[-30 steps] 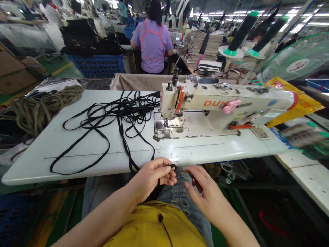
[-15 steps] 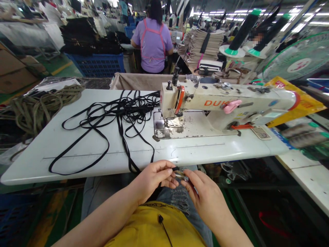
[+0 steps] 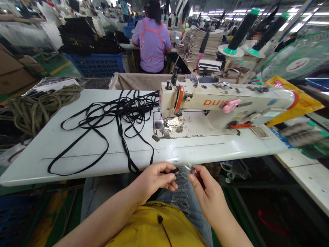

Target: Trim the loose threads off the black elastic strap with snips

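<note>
My left hand (image 3: 160, 176) is closed in a pinch on the end of a black strap (image 3: 175, 170), over my lap just in front of the table edge. Loose loops of the same narrow black strap (image 3: 124, 106) lie tangled on the table, left of the sewing machine (image 3: 226, 99). To the right, my right hand (image 3: 205, 185) has its fingers closed around small metal thread snips (image 3: 190, 168), whose tips point up and left. Most of the snips is hidden by the fingers, and a small gap separates the two hands.
The white table (image 3: 84, 164) carries a printed ruler line. A pile of olive straps (image 3: 43, 106) lies at its left. Behind stand a blue crate (image 3: 96, 65), a seated person (image 3: 153, 41) and stacked beige fabric (image 3: 203, 44). Black thread cones (image 3: 243, 32) and a fan (image 3: 298, 61) are at right.
My right hand has drawn away to the right with the snips, opening a gap from the strap end. The left hand stays nearly in place, still pinching the strap.
</note>
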`<state>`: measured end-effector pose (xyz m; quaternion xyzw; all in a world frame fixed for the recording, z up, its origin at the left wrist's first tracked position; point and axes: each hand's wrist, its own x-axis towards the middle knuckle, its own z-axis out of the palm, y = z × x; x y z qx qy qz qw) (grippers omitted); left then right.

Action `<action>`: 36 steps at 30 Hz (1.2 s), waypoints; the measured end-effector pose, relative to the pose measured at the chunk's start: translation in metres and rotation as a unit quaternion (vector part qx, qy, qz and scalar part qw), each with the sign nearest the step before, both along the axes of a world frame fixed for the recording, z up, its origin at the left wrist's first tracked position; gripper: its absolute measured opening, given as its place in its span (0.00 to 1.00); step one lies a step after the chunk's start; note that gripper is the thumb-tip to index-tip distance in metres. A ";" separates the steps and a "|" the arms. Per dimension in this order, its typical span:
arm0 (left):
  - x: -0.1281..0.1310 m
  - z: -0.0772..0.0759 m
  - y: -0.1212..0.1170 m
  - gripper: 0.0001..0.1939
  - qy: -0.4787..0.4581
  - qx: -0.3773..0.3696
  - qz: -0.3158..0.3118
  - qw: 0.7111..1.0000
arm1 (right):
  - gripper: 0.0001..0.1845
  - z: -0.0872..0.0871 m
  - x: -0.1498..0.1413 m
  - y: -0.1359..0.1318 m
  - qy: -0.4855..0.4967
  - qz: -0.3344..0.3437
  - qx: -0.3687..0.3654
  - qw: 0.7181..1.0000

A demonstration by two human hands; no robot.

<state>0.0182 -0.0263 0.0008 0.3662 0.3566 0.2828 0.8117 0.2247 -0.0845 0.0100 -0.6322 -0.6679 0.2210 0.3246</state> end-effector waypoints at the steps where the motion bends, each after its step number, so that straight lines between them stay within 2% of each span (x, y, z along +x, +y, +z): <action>1: 0.000 0.001 0.000 0.22 0.007 0.010 -0.004 1.000 | 0.11 0.000 0.001 0.001 0.026 -0.010 -0.015 0.999; 4: 0.001 0.001 -0.001 0.22 0.018 0.037 -0.014 0.999 | 0.16 -0.004 0.001 0.005 0.090 -0.018 -0.023 0.996; 7: 0.002 0.000 -0.003 0.21 0.012 0.047 -0.024 0.999 | 0.10 -0.009 -0.004 0.010 0.127 -0.009 -0.018 0.992; 10: 0.000 0.001 -0.003 0.19 0.036 0.078 -0.062 0.994 | 0.12 -0.013 -0.010 0.014 0.174 0.037 -0.070 0.981; 12: -0.005 0.003 0.000 0.18 0.087 0.122 -0.078 0.986 | 0.13 -0.014 -0.010 0.016 0.225 0.052 -0.124 0.965; 14: -0.013 0.005 0.005 0.18 0.167 0.194 -0.064 0.965 | 0.17 -0.013 -0.004 0.018 0.259 0.045 -0.165 0.951; 16: -0.025 0.008 0.012 0.14 0.248 0.275 -0.057 0.927 | 0.20 -0.010 0.008 0.019 0.262 0.044 -0.194 0.944; 19: -0.045 0.015 0.023 0.08 0.302 0.332 -0.095 0.889 | 0.24 -0.003 0.029 0.019 0.240 0.063 -0.220 0.943; 22: -0.060 0.023 0.030 0.11 0.315 0.331 -0.120 0.881 | 0.24 0.002 0.045 0.016 0.244 0.064 -0.227 0.941; 26: -0.068 0.028 0.034 0.13 0.345 0.311 -0.079 0.882 | 0.25 0.004 0.051 0.012 0.280 0.036 -0.251 0.926; 31: -0.070 0.023 0.035 0.16 0.352 0.285 -0.048 0.891 | 0.26 0.001 0.049 0.012 0.321 0.020 -0.273 0.907; 36: -0.071 0.020 0.037 0.16 0.351 0.304 -0.043 0.884 | 0.27 0.002 0.048 0.014 0.314 0.005 -0.270 0.910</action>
